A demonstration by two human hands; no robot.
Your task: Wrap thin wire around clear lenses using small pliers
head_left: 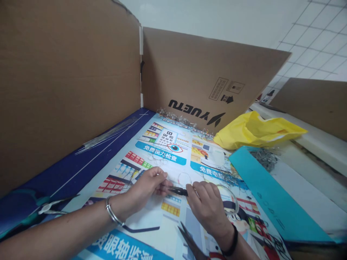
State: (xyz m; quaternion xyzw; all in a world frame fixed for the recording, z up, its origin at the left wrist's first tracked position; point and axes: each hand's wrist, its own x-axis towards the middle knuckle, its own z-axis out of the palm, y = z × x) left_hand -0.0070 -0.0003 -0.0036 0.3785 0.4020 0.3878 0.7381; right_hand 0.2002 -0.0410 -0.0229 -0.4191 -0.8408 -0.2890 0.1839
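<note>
My right hand (204,204) is wrapped around a pair of dark pliers (179,190), whose jaws point left. The thumb and fingers of my left hand (155,182) are pinched together at the jaw tips, on what looks like a thin wire. Just above the pliers a thin wire loop (185,173) stands between the two hands. Past my right hand curves a larger pale ring (237,204), partly hidden by that hand. Below the hands, dark-bladed scissors (188,238) lie on the printed poster sheet (146,231).
Teal-handled shears (45,207) lie left of my forearm. Long thin wires (108,133) rest along the cardboard wall (67,79). Wire scraps (179,119) line the back. To the right are a yellow bag (257,130), a teal box (276,195) holding a metal wire pile (264,159), and black loops (276,242).
</note>
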